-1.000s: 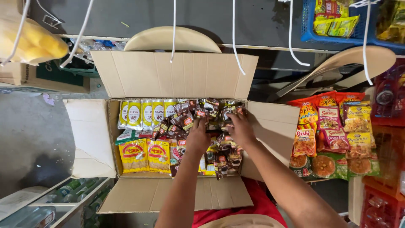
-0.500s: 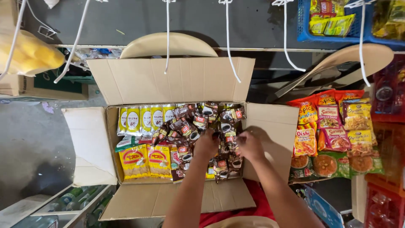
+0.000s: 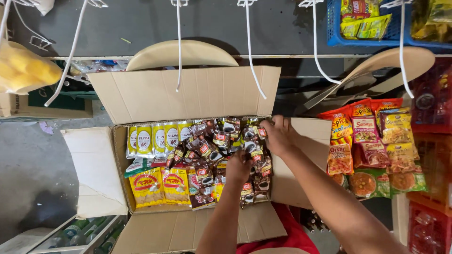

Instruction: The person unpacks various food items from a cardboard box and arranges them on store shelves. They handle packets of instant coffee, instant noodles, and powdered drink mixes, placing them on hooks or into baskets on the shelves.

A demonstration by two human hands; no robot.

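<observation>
Brown coffee sachets (image 3: 221, 141) heaped loosely, filling open cardboard box's (image 3: 183, 94) right half

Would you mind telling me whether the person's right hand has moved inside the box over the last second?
Yes. The right hand has moved back up to the far right corner of the cardboard box, after dipping toward the middle of the brown sachets.

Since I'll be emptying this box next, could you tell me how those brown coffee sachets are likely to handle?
The brown sachets lie jumbled and bent, so probably floppy and light. Their glossy film looks slippery. They seem joined in strips, so lifting one may drag its neighbours.
</observation>
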